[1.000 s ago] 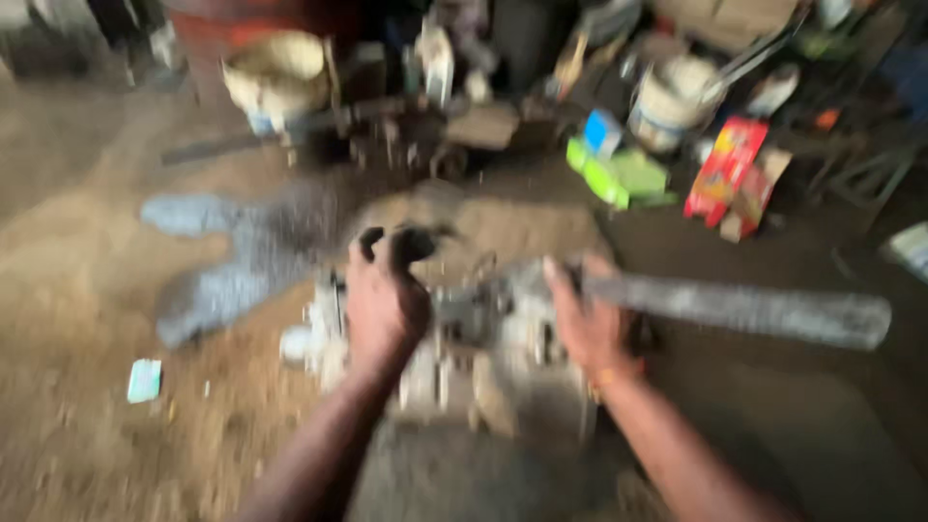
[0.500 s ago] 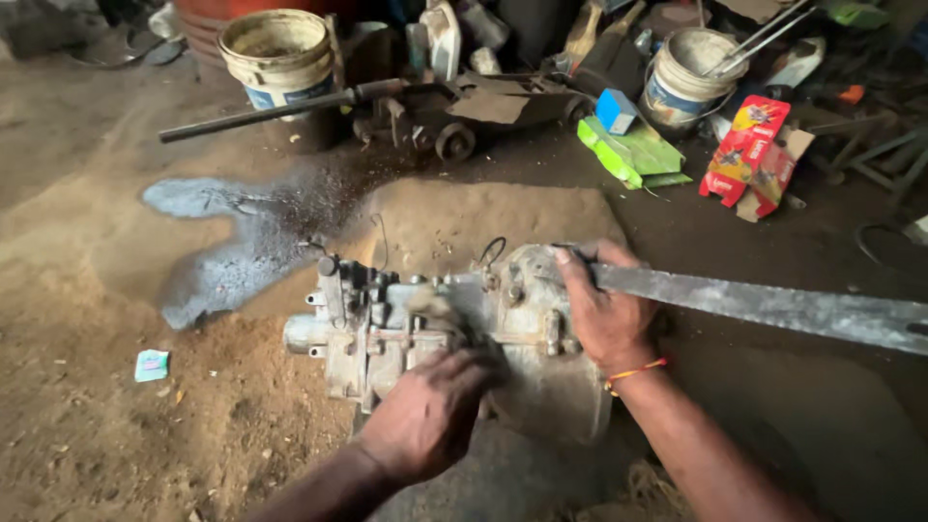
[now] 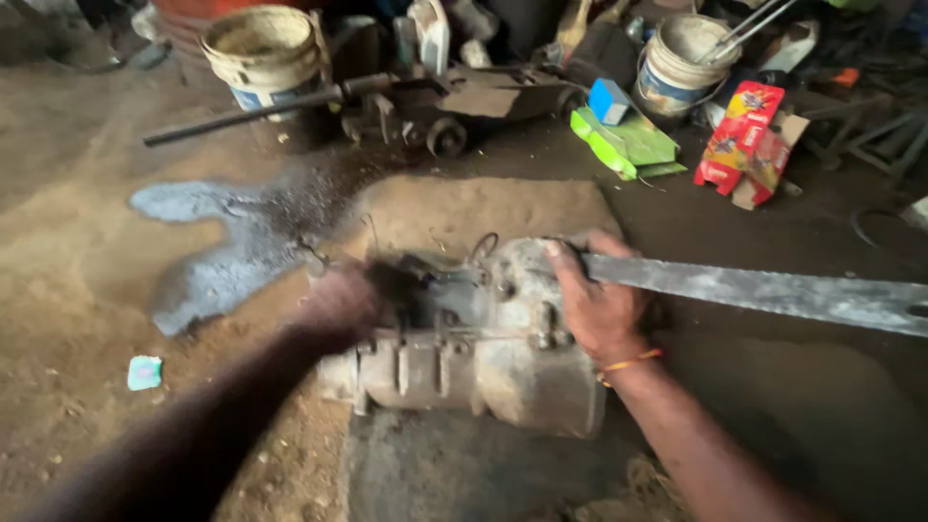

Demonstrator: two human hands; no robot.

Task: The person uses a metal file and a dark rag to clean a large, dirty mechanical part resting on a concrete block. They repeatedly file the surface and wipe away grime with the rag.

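The grimy gearbox housing [image 3: 474,348] lies on its side on the dirt floor [image 3: 77,290], at centre of view. The right hand [image 3: 599,304] grasps the flat metal bar [image 3: 764,290], which runs off toward 3 o'clock, pressed against the casing's bell end. The left hand [image 3: 338,304], blurred, rests at the casing's 9 o'clock end; its grip cannot be told. The housing looks still assembled; no parts lie removed beside it. A wet patch [image 3: 213,251] spreads at 10 o'clock.

hands [image 3: 464,304] on gearbox [image 3: 483,358], dirt floor [image 3: 68,290]
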